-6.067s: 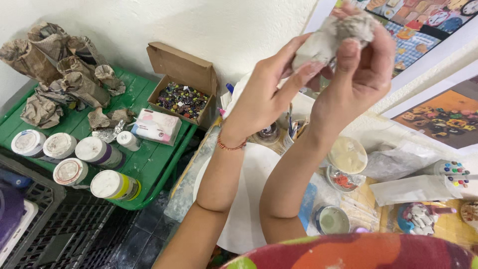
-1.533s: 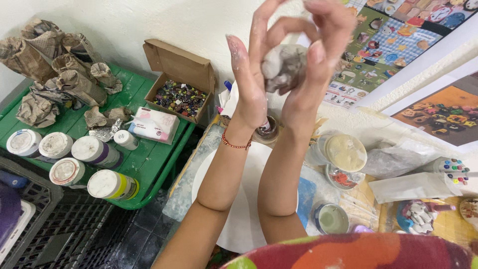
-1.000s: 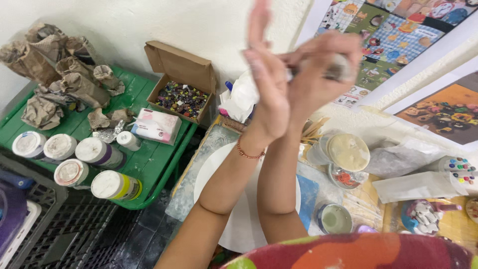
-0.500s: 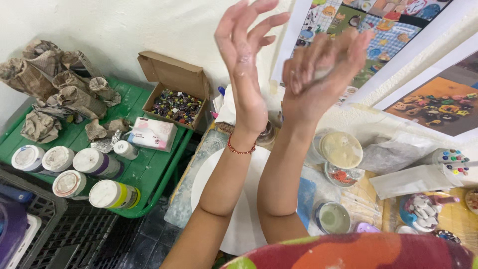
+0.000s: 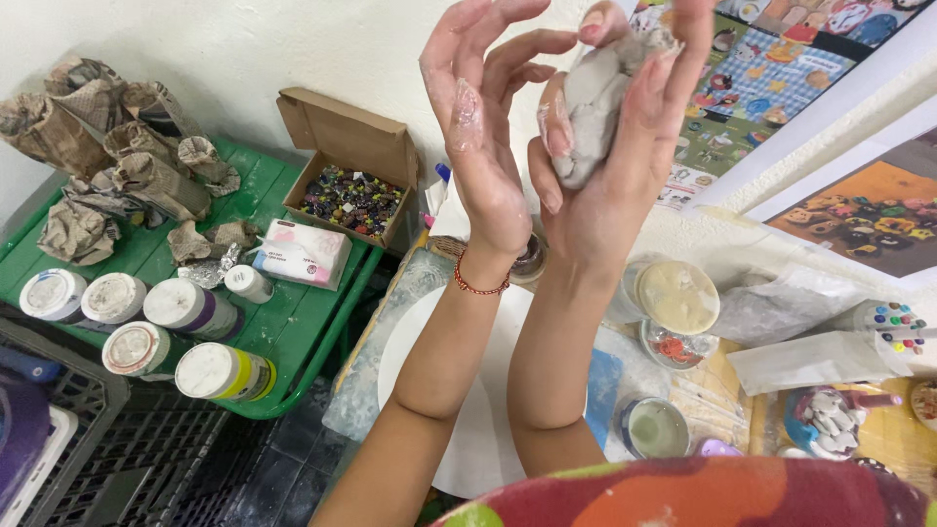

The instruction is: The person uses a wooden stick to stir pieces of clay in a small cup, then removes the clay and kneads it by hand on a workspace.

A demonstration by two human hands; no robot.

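Note:
Both my arms are raised in front of the wall. My right hand (image 5: 625, 137) grips a grey lump of clay (image 5: 597, 93), fingers curled around it. My left hand (image 5: 483, 117) is beside it with fingers spread and clay smears on the palm; a red bracelet sits on that wrist. The left hand holds nothing and is just left of the lump. Below my arms lies a round white board (image 5: 410, 361) on the work table.
A green table (image 5: 283, 332) at left carries several paint jars (image 5: 185, 307), crumpled paper shapes (image 5: 117, 166), a pink-white packet (image 5: 301, 252) and an open cardboard box of beads (image 5: 351, 195). Small pots, a paint palette (image 5: 893, 322) and plastic bags lie at right. Pictures hang on the wall.
My right hand has closed around the clay lump again after both hands were pressed together and then spread open. My left hand stays open beside it.

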